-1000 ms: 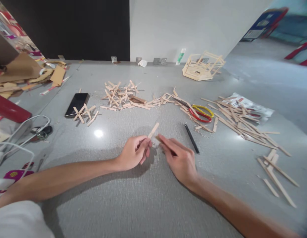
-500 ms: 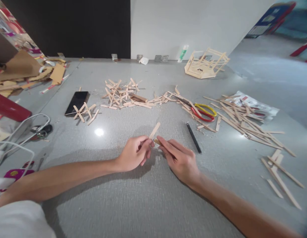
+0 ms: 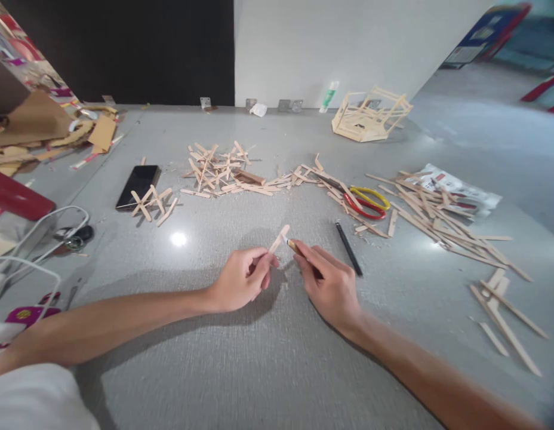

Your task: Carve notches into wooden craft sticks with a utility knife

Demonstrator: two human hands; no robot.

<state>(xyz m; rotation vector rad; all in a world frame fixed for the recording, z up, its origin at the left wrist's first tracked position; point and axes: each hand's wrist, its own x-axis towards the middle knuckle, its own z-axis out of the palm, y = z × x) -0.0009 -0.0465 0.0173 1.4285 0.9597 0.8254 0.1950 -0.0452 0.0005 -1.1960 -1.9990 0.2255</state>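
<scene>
Pinched in my left hand [image 3: 243, 278] is a wooden popsicle stick [image 3: 280, 236], its rounded end pointing up and away from me. My right hand [image 3: 328, 280] is closed around a slim craft knife [image 3: 294, 245] with a brass-coloured front; most of its handle is hidden in the fingers. The knife's small tip meets the stick's right edge, near the free end. Both hands are just above the grey table [image 3: 241, 376]. A black pen-like tool [image 3: 348, 248] lies right of my right hand.
Beyond my hands lie a heap of popsicle sticks [image 3: 217, 170], red-and-yellow-handled scissors [image 3: 366, 203] and a phone [image 3: 138, 187]. More sticks [image 3: 433, 212] spread at right by a plastic packet [image 3: 456, 188]. A wooden stick frame [image 3: 371, 119] and glue tube [image 3: 329, 97] stand at the back.
My right hand has brought the knife against the stick, drawn back toward my left fingers, then moved up along it toward its free end. My left hand keeps its hold.
</scene>
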